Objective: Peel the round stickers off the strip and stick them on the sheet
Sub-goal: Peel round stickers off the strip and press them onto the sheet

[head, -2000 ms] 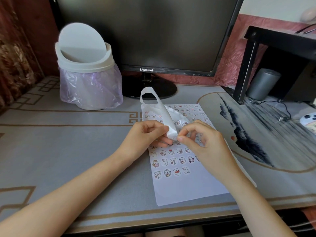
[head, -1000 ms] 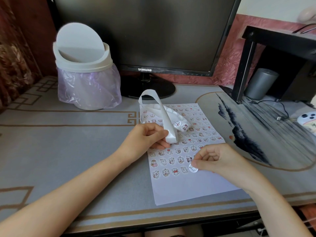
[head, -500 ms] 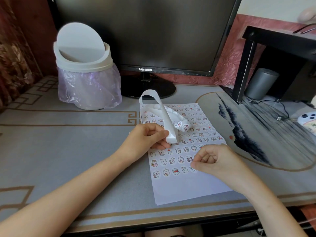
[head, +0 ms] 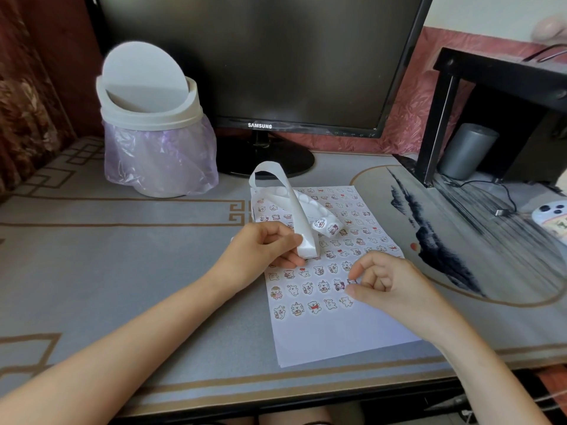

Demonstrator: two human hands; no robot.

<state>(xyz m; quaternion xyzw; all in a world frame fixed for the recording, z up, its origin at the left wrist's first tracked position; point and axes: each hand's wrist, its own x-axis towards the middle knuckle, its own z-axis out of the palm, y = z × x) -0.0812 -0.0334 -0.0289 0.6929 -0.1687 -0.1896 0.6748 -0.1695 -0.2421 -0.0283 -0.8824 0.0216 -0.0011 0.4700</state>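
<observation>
Pinching the folded strip (head: 296, 210) in my left grip (head: 260, 250) above the sheet (head: 337, 332) on the worktop (head: 122, 256); right grip (head: 392, 286) curled at the near rows, thumb and forefinger flanking one sticker (head: 352, 281). Pinched or not, I cannot tell.
</observation>
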